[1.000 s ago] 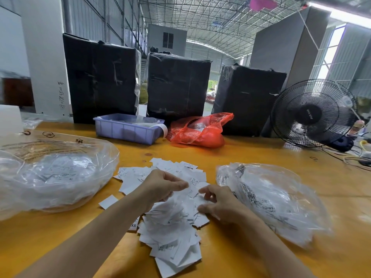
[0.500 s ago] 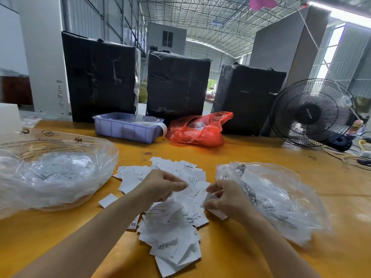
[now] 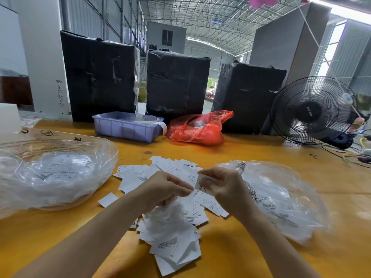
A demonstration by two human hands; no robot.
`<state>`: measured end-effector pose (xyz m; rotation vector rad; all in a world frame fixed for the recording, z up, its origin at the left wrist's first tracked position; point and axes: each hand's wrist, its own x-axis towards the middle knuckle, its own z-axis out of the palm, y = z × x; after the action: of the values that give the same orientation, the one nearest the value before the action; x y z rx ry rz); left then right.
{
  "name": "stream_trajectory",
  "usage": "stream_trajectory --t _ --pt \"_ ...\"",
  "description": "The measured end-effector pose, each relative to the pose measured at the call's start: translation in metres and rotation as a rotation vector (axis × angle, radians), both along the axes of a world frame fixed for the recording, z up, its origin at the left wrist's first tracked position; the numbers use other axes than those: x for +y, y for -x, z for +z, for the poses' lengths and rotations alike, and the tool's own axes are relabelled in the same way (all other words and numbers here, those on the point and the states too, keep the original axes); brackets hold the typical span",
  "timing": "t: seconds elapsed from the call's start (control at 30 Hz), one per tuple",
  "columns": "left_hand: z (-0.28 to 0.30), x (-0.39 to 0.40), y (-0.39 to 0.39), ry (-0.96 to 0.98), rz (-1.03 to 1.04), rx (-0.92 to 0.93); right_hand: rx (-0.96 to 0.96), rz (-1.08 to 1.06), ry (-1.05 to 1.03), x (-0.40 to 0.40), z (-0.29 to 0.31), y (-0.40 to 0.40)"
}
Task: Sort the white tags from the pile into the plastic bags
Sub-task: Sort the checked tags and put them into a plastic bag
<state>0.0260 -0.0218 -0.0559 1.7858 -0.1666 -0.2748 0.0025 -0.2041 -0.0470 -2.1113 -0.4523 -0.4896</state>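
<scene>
A pile of white tags (image 3: 176,245) is spread over the yellow table (image 3: 230,255) in front of me. My right hand (image 3: 226,187) pinches a single white tag (image 3: 201,182) marked XS, held up just above the pile. My left hand (image 3: 164,188) is curled over the pile, its fingertips almost touching that tag, and grips a blurred whitish bundle (image 3: 166,217) that hangs under it. A clear plastic bag (image 3: 60,173) holding tags lies to the left. A second clear plastic bag (image 3: 281,199) with tags lies right of my right hand.
At the back stand a purple tray (image 3: 126,128), a red plastic bag (image 3: 198,130) and three black-wrapped boxes (image 3: 176,83). A black fan (image 3: 313,111) and loose cables (image 3: 357,156) occupy the far right. One stray tag (image 3: 107,199) lies left of the pile.
My right hand picked one tag out of the pile and raised it toward my left hand. My left hand stayed almost where it was.
</scene>
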Motion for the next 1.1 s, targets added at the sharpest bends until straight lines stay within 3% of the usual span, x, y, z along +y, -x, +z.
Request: stream_trajectory --t 0.37,0.73,0.93,1.1 --pt "0.004 -0.002 0.005 -0.028 -0.045 -0.010 -0.053 -0.027 0.025 0.005 0.002 0.005" --pt "0.010 0.000 0.009 0.041 -0.064 -0.001 0.274 0.134 -0.102 0.002 0.005 0.007" --pt "0.011 -0.003 0.012 0.031 -0.080 0.019 0.238 0.135 -0.092 0.005 0.004 0.007" --pt "0.011 -0.008 0.014 0.187 -0.051 0.023 0.143 0.074 -0.129 0.004 0.004 0.006"
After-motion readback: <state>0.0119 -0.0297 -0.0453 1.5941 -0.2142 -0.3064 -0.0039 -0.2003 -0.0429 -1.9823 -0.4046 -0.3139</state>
